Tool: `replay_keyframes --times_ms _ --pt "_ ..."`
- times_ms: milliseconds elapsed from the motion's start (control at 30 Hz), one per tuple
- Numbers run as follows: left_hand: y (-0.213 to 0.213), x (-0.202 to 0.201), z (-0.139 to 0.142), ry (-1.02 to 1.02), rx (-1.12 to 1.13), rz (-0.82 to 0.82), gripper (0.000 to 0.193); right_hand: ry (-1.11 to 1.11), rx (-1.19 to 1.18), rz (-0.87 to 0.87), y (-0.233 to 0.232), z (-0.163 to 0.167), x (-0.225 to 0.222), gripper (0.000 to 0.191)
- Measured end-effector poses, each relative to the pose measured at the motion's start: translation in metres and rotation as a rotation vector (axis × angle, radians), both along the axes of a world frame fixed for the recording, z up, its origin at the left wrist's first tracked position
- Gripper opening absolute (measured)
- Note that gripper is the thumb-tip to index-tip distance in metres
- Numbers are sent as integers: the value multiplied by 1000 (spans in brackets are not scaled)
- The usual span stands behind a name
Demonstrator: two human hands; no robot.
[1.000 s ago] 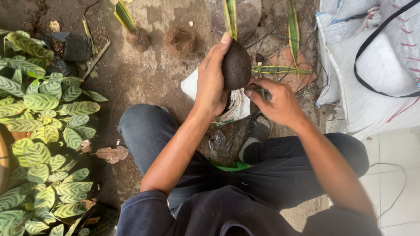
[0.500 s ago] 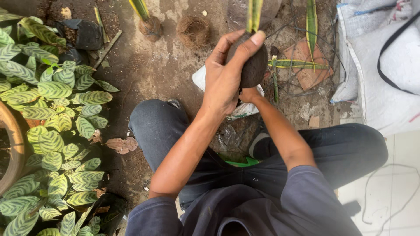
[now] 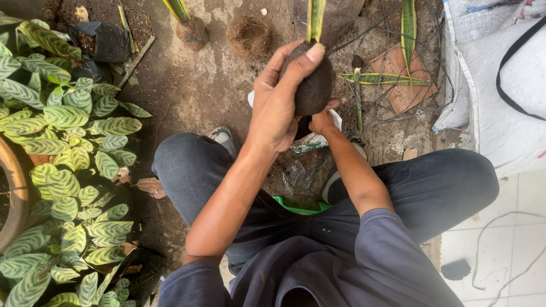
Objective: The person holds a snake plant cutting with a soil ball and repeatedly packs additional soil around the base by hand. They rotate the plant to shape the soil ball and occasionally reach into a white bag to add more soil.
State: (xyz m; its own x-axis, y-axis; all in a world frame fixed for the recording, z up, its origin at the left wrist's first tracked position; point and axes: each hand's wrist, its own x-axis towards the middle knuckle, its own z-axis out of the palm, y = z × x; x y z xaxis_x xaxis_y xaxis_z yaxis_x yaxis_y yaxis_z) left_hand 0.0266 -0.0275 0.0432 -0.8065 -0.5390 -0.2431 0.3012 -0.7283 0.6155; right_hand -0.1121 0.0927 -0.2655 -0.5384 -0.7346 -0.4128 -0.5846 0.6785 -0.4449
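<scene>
Along the left edge a bed of striped-leaf plants (image 3: 62,170) crowds the ground beside the curved rim of a clay pot (image 3: 14,193), well apart from the hands. Farther up, on the bare soil, sit a small coir-wrapped plant (image 3: 190,28) and an empty coir nest (image 3: 248,35).

At the centre the left hand (image 3: 278,102) is wrapped around a dark soil ball (image 3: 314,85), fingers curled over its top and thumb on the near side — a firm clasp, with a narrow green-and-yellow leaf (image 3: 314,20) rising out of the ball. The ball is held in the air above a white plastic bag (image 3: 315,142) lying on the ground between the person's knees. The right hand (image 3: 321,119) is tucked beneath the ball, touching its underside; most of it is hidden, so whether it grips or merely presses cannot be told.

Judging by this, the step in hand is shaping or packing the root ball around the cutting. Any further pressing calls for steady support from the left hand so the soil does not crumble — and care not to bend the leaf.

To the right, a cut leaf (image 3: 384,79) lies on a tile fragment (image 3: 406,91), near a white sack (image 3: 500,96).
</scene>
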Motion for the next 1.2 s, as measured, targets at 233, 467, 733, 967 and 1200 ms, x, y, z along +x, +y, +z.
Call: replay_keyframes --times_ms 233,467,733,967,1200 --pt "-3 2 1 25 -28 5 46 -54 -19 -50 1 4 -5 56" --pt "-7 0 -7 54 -55 17 45 -880 -346 -518 -4 24 -25 47" --pt "-3 -10 -14 64 -99 13 42 -604 -120 -88 2 75 -57 32" --pt "-1 -9 -3 65 -16 -13 42 -652 -168 -68 8 67 -54 40" --pt "-4 1 1 41 -81 -7 45 -316 10 -21 9 33 -27 28"
